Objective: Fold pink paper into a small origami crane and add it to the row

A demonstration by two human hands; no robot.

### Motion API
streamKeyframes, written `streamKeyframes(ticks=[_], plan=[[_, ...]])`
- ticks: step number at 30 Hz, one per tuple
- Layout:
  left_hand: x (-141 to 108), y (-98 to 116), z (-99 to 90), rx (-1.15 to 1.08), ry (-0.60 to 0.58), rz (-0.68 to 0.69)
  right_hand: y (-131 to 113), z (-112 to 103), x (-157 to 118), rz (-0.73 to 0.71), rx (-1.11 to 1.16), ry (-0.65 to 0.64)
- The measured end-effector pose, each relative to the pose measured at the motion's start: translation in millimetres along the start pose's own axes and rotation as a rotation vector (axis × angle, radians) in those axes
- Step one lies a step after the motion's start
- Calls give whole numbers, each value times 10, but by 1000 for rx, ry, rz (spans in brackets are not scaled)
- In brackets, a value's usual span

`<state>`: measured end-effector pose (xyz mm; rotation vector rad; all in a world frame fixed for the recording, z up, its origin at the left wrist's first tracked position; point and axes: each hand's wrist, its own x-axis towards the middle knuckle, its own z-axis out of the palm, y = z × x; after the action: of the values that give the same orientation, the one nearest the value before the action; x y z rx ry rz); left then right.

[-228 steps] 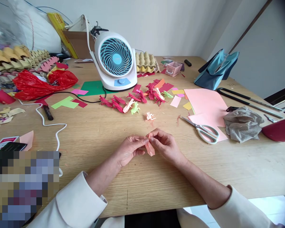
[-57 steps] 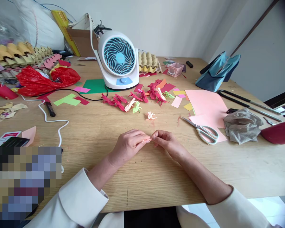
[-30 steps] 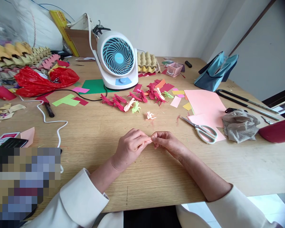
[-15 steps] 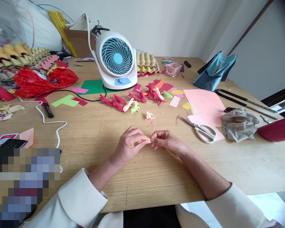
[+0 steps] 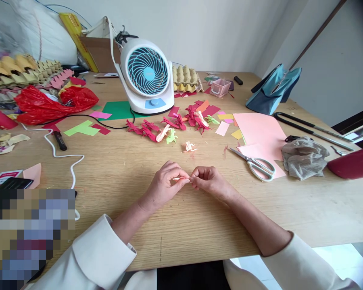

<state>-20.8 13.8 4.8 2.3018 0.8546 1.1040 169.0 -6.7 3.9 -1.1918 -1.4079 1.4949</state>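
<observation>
My left hand (image 5: 169, 179) and my right hand (image 5: 210, 182) meet fingertip to fingertip over the wooden table (image 5: 181, 229). Both pinch a small pale pink piece of paper (image 5: 178, 178), mostly hidden by the fingers. Just beyond them lies a light pink folded paper figure (image 5: 189, 147). Farther back is a row of folded figures, among them a red one (image 5: 149, 131), a green one (image 5: 171, 136) and a pale pink one (image 5: 163, 133). White-handled scissors (image 5: 257, 166) lie partly on pink paper to the right.
A white fan (image 5: 148, 72) stands at the back. Pink sheets (image 5: 260, 131), a grey cloth (image 5: 304, 157), a dark red object (image 5: 352, 162) and a blue bag (image 5: 272, 90) are on the right. A red plastic bag (image 5: 42, 105), marker (image 5: 60, 141) and white cable (image 5: 73, 171) are on the left.
The fingers have shifted slightly, and a little more of the pink paper shows between my left thumb and forefinger. The camera view has moved very slightly.
</observation>
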Motion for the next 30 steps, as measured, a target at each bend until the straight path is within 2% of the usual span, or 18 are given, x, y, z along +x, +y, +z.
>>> streamKeyframes(ticks=[5, 15, 23, 30], plan=[[1, -11, -12, -20, -4, 7, 32, 24, 0, 8, -8, 17], [36, 50, -42, -78, 41, 3, -19, -5, 7, 66, 140, -60], [18, 29, -15, -105, 55, -53, 6, 2, 24, 91, 148, -33], [2, 8, 19, -93, 106, -26, 4, 2, 27, 98, 138, -29]])
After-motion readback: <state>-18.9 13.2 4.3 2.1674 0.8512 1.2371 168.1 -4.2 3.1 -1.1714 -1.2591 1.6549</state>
